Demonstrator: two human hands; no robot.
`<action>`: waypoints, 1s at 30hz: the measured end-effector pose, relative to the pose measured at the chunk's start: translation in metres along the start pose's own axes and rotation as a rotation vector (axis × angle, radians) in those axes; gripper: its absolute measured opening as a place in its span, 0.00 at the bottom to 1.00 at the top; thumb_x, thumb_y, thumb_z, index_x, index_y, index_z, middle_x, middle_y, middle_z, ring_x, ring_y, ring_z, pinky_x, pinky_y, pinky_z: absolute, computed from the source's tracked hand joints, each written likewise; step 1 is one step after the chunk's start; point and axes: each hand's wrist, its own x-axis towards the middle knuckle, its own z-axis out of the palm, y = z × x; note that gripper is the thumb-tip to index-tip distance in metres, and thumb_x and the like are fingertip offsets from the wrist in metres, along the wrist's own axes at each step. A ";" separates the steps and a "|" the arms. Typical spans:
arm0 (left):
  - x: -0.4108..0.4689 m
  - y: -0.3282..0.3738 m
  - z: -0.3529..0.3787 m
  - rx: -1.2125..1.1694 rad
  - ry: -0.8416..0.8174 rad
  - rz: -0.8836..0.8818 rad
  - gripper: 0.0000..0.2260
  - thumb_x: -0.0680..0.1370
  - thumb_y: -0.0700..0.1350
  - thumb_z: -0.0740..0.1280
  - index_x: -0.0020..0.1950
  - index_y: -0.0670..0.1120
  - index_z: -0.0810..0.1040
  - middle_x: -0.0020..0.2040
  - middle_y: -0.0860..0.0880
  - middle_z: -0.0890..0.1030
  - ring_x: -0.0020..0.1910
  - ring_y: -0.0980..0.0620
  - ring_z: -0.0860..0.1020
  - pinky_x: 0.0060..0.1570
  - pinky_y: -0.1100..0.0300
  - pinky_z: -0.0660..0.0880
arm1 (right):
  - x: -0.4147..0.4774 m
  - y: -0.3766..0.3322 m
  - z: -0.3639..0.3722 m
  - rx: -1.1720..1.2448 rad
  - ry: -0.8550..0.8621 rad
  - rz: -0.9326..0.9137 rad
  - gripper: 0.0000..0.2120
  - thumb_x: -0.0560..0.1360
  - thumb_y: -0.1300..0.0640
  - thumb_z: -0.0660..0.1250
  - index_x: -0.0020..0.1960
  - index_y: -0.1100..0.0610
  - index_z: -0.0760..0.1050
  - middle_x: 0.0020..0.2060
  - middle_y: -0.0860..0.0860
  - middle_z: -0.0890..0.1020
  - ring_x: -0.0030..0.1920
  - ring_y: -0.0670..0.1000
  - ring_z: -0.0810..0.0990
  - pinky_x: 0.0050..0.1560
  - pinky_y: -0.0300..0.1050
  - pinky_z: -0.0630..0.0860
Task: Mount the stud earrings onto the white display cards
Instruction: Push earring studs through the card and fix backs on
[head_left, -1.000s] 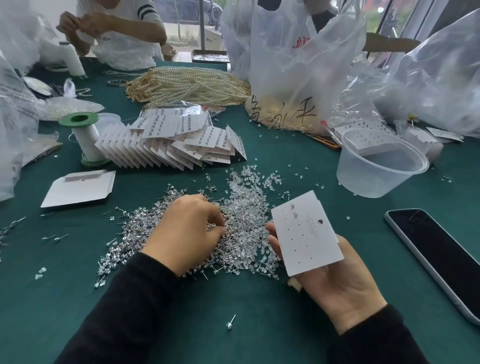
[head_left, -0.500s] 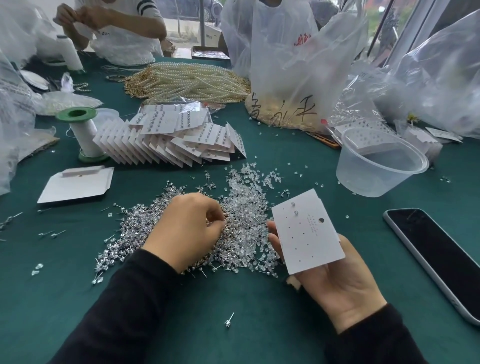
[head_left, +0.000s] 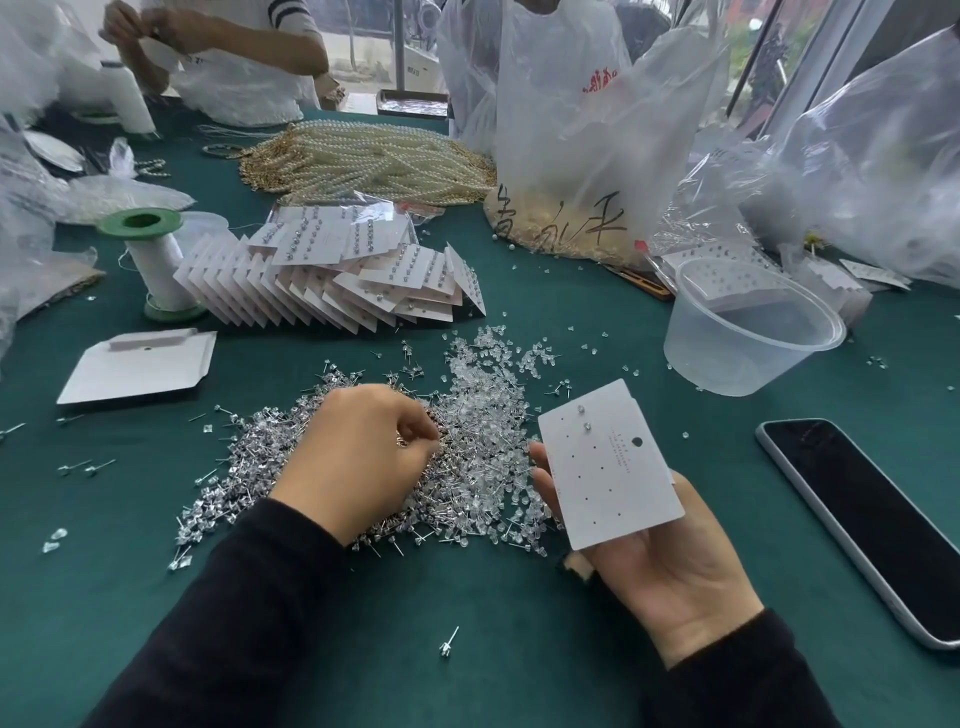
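A lone stud (head_left: 448, 640) lies on the green surface (head_left: 493, 665) closest to the person, apart from the rest. Beyond it the two hands work side by side. The left hand (head_left: 358, 462) sits knuckles-up on the pile of stud earrings (head_left: 244, 473), fingers curled and thumb meeting forefinger at its far edge. That looks like a pick from the heap, though whether a stud is actually between the tips cannot be told.

The right hand (head_left: 670, 566) lies palm-up and holds the display card (head_left: 608, 467). The thumb is against the card's left edge and the fingers are hidden behind it. The card is tilted face-up toward the head camera, probably so its rows of punched holes can be read and reached. Two studs (head_left: 584, 418) sit in its top holes and the rest are open, so this card is judged barely begun.

Just beyond the hands, the pile runs into a spread of clear backs (head_left: 483, 374), kept near for fastening. A phone (head_left: 862, 525) lies to the right, and a blank folded card (head_left: 135, 366) to the left.

Farther off stand a translucent tub (head_left: 748, 332), a fanned stack of filled cards (head_left: 337, 280) and a green-topped spool (head_left: 156, 260). Past these are pearl strands (head_left: 374, 161), a lettered plastic bag (head_left: 582, 156), and another person (head_left: 234, 57) working at the far edge.
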 end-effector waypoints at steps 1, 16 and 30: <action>0.000 0.001 -0.002 -0.028 0.017 -0.010 0.03 0.70 0.44 0.71 0.38 0.50 0.83 0.32 0.61 0.74 0.33 0.66 0.70 0.38 0.70 0.65 | 0.000 0.000 0.000 -0.001 -0.002 -0.001 0.21 0.45 0.61 0.79 0.38 0.64 0.83 0.41 0.63 0.83 0.42 0.61 0.84 0.39 0.53 0.82; -0.003 0.007 -0.009 -0.202 -0.069 -0.119 0.04 0.66 0.41 0.69 0.31 0.47 0.78 0.27 0.51 0.79 0.26 0.59 0.76 0.25 0.72 0.69 | 0.001 0.000 -0.003 0.019 -0.027 0.005 0.28 0.40 0.59 0.82 0.39 0.64 0.83 0.43 0.62 0.83 0.43 0.61 0.83 0.41 0.53 0.81; -0.005 0.014 -0.020 -0.587 -0.233 -0.090 0.06 0.64 0.45 0.75 0.35 0.44 0.82 0.27 0.47 0.82 0.24 0.56 0.78 0.24 0.67 0.72 | 0.001 0.001 -0.001 -0.021 -0.018 0.029 0.20 0.49 0.60 0.78 0.40 0.63 0.83 0.42 0.62 0.83 0.41 0.60 0.83 0.39 0.52 0.81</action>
